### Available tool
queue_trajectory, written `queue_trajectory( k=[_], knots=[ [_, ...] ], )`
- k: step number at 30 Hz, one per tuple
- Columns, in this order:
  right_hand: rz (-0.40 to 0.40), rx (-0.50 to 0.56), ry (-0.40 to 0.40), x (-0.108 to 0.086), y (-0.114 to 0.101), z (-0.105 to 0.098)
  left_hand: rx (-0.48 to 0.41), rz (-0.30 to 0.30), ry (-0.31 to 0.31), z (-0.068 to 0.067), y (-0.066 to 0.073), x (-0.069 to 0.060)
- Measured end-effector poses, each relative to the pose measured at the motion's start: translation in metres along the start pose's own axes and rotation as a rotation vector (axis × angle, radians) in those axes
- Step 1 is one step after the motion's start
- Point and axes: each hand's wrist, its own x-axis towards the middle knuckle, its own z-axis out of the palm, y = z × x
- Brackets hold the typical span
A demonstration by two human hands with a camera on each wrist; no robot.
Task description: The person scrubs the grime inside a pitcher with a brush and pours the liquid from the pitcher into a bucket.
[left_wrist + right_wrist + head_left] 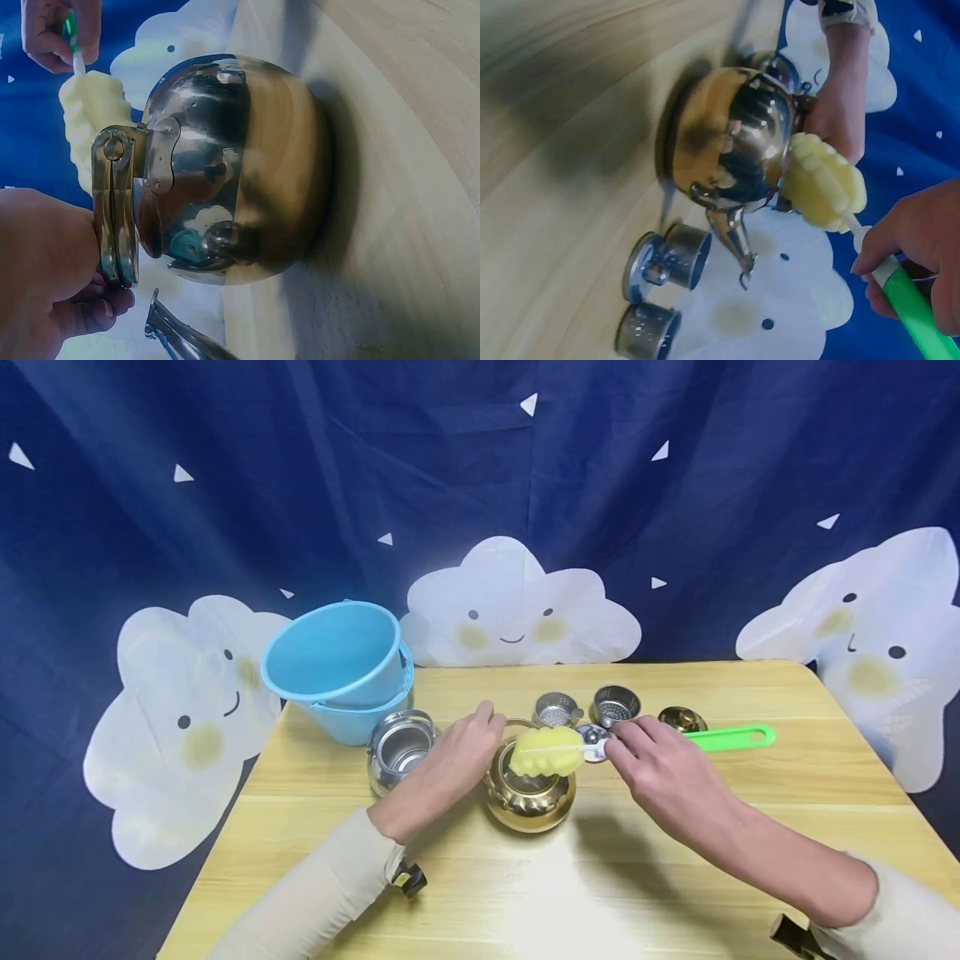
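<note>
A shiny gold teapot [529, 817] stands upright on the table, its lid off and its spout [733, 238] pointing away from me. My left hand [448, 750] grips its metal handle [116, 217], which is folded to one side. In my right hand [670, 770] is a sponge brush with a bright green handle [731, 738], pinched near its white neck. The brush's wavy yellow sponge head [549, 752] is at the teapot's mouth and covers part of the opening. Whether the sponge touches the rim I cannot tell.
A silver teapot [377, 758] without a lid stands to the left, before two stacked blue buckets [330, 693]. Behind the gold teapot are two perforated strainers [555, 712], a silver lid [595, 752] and a gold lid [681, 720]. A blue curtain [465, 460] hangs behind the table.
</note>
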Motion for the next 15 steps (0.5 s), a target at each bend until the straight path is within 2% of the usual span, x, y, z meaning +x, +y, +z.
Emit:
queue_trajectory(
  k=[6,15],
  knots=[
    [0.031,0.021,0.05,-0.006,0.008,0.006,0.014,0.005,0.007,0.0,0.0,0.0],
    [0.096,0.036,0.055,-0.019,0.018,0.007,0.014,0.009,0.02,0.001,-0.001,0.0]
  ],
)
